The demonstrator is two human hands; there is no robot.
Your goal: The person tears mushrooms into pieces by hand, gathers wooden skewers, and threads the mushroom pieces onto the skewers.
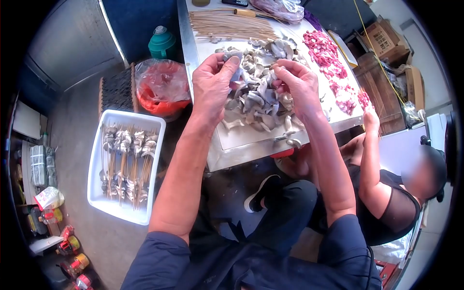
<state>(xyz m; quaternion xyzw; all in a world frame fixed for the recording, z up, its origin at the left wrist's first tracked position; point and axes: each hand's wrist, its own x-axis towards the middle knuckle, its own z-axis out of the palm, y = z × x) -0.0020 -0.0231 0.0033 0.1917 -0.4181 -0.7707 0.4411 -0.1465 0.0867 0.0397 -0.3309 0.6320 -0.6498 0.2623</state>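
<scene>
Grey mushroom pieces point(263, 94) lie in a heap on the white table point(232, 140). Above the heap's left side, my left hand point(212, 79) is closed on a grey mushroom piece point(233, 65), thumb against fingers. My right hand point(298, 84) is over the heap's right side, its thumb and fingers pinched together; what they hold is too small to make out. The two hands are apart. Behind the heap lies a row of thin wooden skewers point(227, 25), with a wooden-handled tool point(244, 13) on them.
Red meat pieces point(328, 55) lie at the table's right, where a co-worker point(386, 193) holds meat. A white tray point(159, 145) of mushroom skewers stands at left, below a red bag-lined container point(162, 87) and a teal jug point(162, 42). Cardboard boxes point(384, 41) are at back right.
</scene>
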